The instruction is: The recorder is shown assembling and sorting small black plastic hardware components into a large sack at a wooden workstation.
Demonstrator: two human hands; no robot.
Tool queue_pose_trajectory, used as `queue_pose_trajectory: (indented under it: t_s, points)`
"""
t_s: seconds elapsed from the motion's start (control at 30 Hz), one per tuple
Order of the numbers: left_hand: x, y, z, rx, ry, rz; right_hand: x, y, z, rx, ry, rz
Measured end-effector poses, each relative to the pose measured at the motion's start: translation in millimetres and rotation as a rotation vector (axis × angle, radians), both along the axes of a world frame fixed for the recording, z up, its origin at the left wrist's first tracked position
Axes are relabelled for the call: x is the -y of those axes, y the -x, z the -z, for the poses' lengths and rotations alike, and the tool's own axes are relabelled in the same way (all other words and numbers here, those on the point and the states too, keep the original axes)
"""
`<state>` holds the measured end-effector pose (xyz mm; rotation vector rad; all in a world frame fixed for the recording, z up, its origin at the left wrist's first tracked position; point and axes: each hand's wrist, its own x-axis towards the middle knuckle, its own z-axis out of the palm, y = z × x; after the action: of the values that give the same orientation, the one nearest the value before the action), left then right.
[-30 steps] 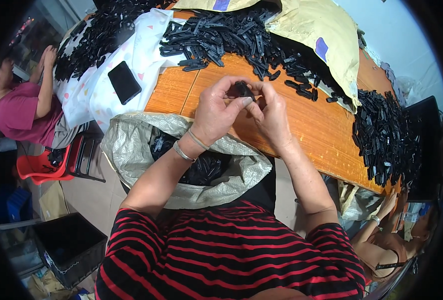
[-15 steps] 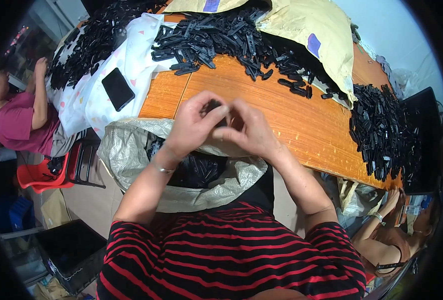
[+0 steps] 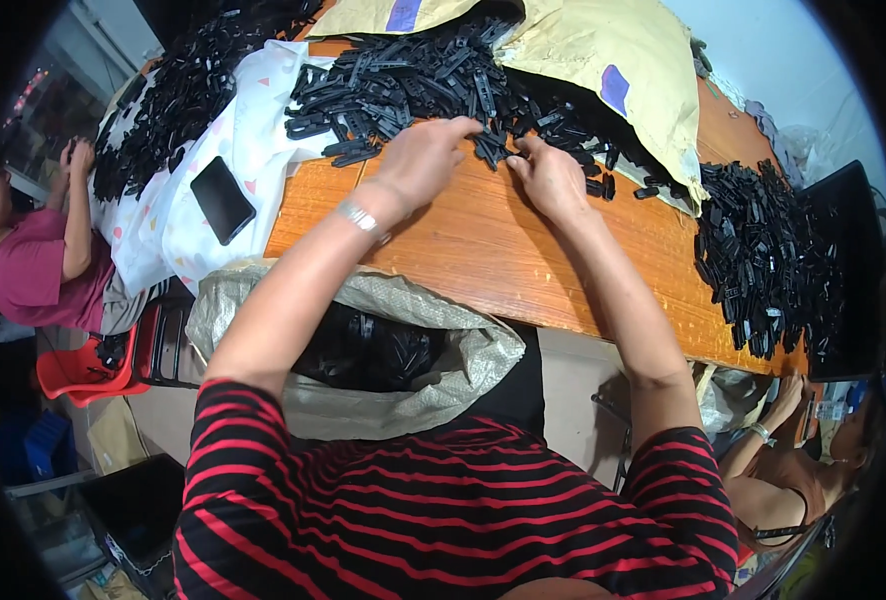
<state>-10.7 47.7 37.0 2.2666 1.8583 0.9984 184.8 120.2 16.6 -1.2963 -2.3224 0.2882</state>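
My left hand reaches over the near edge of a heap of small, long black plastic parts. Its index finger stretches toward them, its thumb sits apart, and nothing shows in its grasp. Across a small gap, my right hand is at the same edge of the heap. Its thumb and forefinger are spread beside a few loose parts, with the other fingers curled. Below my forearms an open woven sack rests at my lap, with dark parts or black plastic inside that I cannot make out clearly.
The wooden table holds a yellowish paper sack behind the heap and another black pile at right. A phone lies on a patterned white sheet at left. One person sits left, another right.
Both hands have moved forward from above the sack to the heap's near edge and drawn apart. Before, they were close together with fingers curled around something dark, which no longer shows.
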Motion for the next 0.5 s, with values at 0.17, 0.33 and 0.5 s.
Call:
queue_pose_trajectory:
  t_s: [0.17, 0.33, 0.5]
  points:
    - [-53.2, -6.7, 19.9, -0.269, -0.028, -0.023, -2.3, 6.2, -5.4, 0.179, 0.072, -0.015]
    - [-45.0, -2.8, 22.8, -0.336, -0.241, 0.056, 0.3, -14.5, 2.2, 0.238, -0.075, -0.039]
    - [-11.6, -0.6, 25.9, -0.105, 0.071, -0.059, -0.3, -23.8, -0.5, 0.221, -0.030, -0.046]
